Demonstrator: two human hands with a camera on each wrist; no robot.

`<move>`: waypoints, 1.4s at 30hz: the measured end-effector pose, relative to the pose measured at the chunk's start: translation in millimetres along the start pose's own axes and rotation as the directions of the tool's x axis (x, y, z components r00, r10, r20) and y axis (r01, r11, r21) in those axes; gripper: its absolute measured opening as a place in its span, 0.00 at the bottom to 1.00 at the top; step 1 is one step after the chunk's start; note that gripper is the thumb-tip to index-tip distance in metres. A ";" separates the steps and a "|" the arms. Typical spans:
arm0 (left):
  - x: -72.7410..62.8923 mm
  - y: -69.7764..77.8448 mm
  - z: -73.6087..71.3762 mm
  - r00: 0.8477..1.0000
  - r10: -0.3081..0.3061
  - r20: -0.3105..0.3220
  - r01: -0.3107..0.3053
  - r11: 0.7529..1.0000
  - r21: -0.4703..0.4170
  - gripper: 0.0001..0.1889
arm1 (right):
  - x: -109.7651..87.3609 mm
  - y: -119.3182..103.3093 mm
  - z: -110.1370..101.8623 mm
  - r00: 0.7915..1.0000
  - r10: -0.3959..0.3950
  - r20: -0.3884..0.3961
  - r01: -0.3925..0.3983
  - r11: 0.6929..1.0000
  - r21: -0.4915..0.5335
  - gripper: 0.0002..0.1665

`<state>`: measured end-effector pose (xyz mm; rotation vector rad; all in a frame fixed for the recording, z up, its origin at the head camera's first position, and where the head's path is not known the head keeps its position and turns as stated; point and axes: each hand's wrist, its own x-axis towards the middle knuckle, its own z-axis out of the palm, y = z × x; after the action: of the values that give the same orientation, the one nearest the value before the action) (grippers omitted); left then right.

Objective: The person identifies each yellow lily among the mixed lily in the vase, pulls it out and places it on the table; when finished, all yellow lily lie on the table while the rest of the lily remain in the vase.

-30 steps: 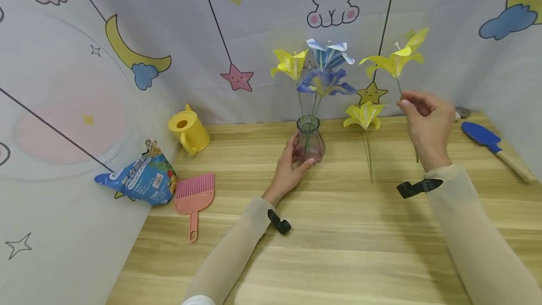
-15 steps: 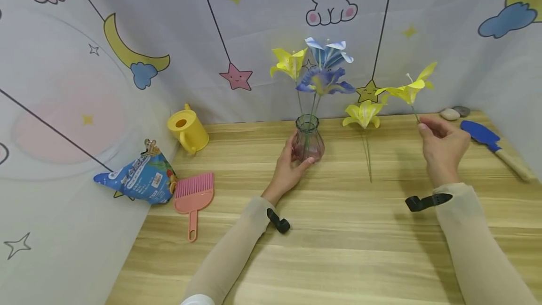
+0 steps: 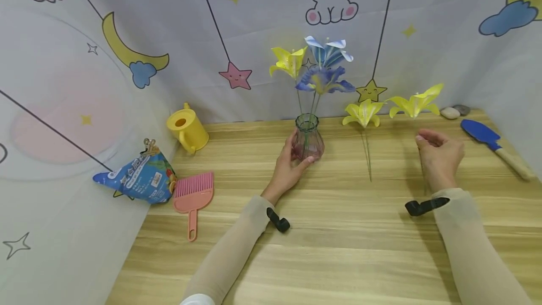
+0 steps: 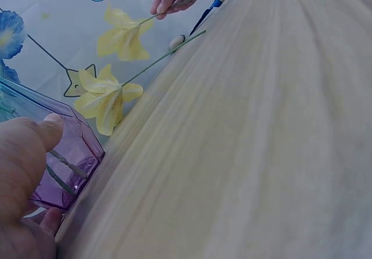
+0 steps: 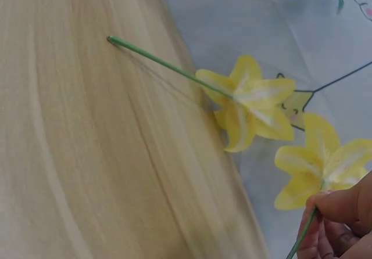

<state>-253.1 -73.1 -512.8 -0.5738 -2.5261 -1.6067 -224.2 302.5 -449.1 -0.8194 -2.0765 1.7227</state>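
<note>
My left hand [image 3: 289,173] grips the lower part of a ribbed glass vase [image 3: 308,140], its thumb across the front. Standing in the vase are a yellow lily [image 3: 289,62], a light blue lily [image 3: 328,52] and a purple-blue iris-like flower [image 3: 325,80]. Over at the right, my right hand [image 3: 442,158] pinches the green stem of another yellow lily [image 5: 321,163] between thumb and fingers, just below the bloom. Between vase and right hand, one more yellow lily [image 3: 365,113] lies with its bloom by the back wall and its stem [image 5: 163,63] toward me.
A yellow watering can [image 3: 192,131], a blue bag with a clip [image 3: 148,178] and a pink brush-like dustpan [image 3: 194,196] are on the left. A blue trowel [image 3: 482,133] and stones [image 3: 450,113] lie on the far right. A patterned cloth wall closes the back.
My right hand has come down and to the right, lowering the yellow lily from in front of the wall to near the table. The left hand stays on the vase.
</note>
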 end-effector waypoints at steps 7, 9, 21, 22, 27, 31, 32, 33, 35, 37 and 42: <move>1.3 -0.1 -0.4 1.000 0.010 0.000 -0.010 1.000 -0.001 0.50 | 7.9 8.9 11.0 1.000 -0.009 0.026 0.010 1.000 -0.017 0.15; 1.3 0.0 -0.5 1.000 0.011 0.000 -0.011 1.000 -0.002 0.50 | 10.1 10.8 14.7 0.999 -0.004 0.034 0.004 1.000 -0.027 0.14; -1.5 -1.1 -0.2 1.000 0.004 0.001 -0.004 1.000 -0.004 0.50 | 17.7 17.6 21.9 0.988 -0.018 0.151 0.046 0.981 -0.189 0.22; -1.4 -1.3 -0.4 1.000 0.002 0.002 -0.002 1.000 -0.004 0.50 | 18.0 17.5 21.6 0.987 -0.022 0.161 0.052 0.981 -0.187 0.24; 0.8 -0.9 -1.3 1.000 0.005 0.005 -0.005 1.000 0.004 0.50 | 18.4 15.8 20.3 0.984 -0.041 0.173 0.070 0.984 -0.164 0.24; 3.0 0.9 -2.1 1.000 0.008 -0.003 -0.008 1.000 0.005 0.50 | 18.9 12.5 18.4 0.984 -0.037 0.174 0.067 0.984 -0.167 0.23; 3.0 1.4 -2.3 1.000 0.006 -0.004 -0.006 1.000 0.006 0.50 | 18.7 11.7 18.0 0.984 -0.035 0.175 0.064 0.984 -0.169 0.23; 2.8 1.9 -2.5 1.000 0.002 -0.005 -0.002 1.000 0.006 0.50 | 18.5 10.9 17.6 0.985 -0.031 0.173 0.061 0.984 -0.169 0.23; 2.1 2.6 -2.7 1.000 -0.008 -0.004 0.008 1.000 0.005 0.50 | 17.8 9.3 17.3 0.987 -0.028 0.161 0.056 0.983 -0.175 0.23; 0.9 2.8 -2.5 1.000 -0.013 -0.004 0.013 1.000 0.010 0.50 | 16.5 7.3 17.0 0.987 -0.024 0.159 0.054 0.981 -0.185 0.24; -0.6 1.9 -0.8 1.000 -0.014 -0.018 0.015 1.000 0.025 0.50 | 12.8 0.6 17.0 0.987 -0.027 0.157 0.066 0.966 -0.249 0.29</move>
<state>-251.9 -73.3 -511.0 -0.5373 -2.5397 -1.5758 -244.0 297.0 -454.9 -0.7200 -2.4363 1.5588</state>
